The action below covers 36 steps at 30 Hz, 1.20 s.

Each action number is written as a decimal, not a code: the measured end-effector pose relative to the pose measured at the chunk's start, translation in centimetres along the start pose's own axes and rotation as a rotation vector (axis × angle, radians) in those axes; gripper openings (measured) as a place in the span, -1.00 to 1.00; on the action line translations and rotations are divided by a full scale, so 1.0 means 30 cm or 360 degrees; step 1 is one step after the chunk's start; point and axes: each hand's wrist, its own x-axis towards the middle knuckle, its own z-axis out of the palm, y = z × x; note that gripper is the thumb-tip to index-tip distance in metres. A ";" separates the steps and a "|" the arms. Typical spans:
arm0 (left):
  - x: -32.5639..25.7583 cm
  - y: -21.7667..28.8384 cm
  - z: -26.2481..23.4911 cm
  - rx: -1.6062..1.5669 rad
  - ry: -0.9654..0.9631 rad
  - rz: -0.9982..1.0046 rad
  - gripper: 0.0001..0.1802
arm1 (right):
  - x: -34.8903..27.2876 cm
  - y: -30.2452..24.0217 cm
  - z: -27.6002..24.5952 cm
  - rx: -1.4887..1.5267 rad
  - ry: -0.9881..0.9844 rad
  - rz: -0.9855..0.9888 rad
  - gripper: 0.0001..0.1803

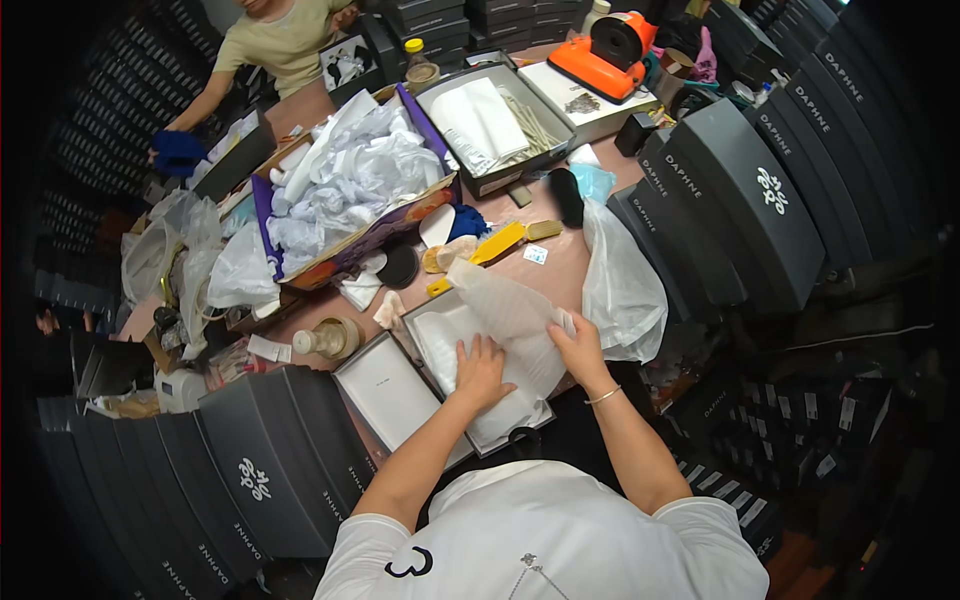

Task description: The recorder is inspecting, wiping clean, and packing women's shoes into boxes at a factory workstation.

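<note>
An open grey shoebox [418,345] sits in front of me, lined with white tissue paper [440,335]. My left hand [482,372] lies on the paper inside it, fingers spread and pressing down. What lies under the paper is hidden. My right hand [578,345] pinches the edge of a thin translucent wrapping sheet [515,315], which stands up over the box's right side. Against the box's left side rests the box lid [385,385], its white inside facing up.
Stacked grey shoeboxes rise at left [245,460] and right [740,190]. Beyond my hands are a yellow-handled brush [497,243], a glass jar [338,338], a carton of crumpled paper [350,185], a plastic bag [620,290] and an orange machine [600,62]. A co-worker [275,45] stands across the table.
</note>
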 end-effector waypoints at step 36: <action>-0.097 0.108 -0.209 -0.4180 0.0099 -0.0227 -0.36 | -0.407 -0.692 0.256 -0.0601 -0.1553 -0.1564 -0.69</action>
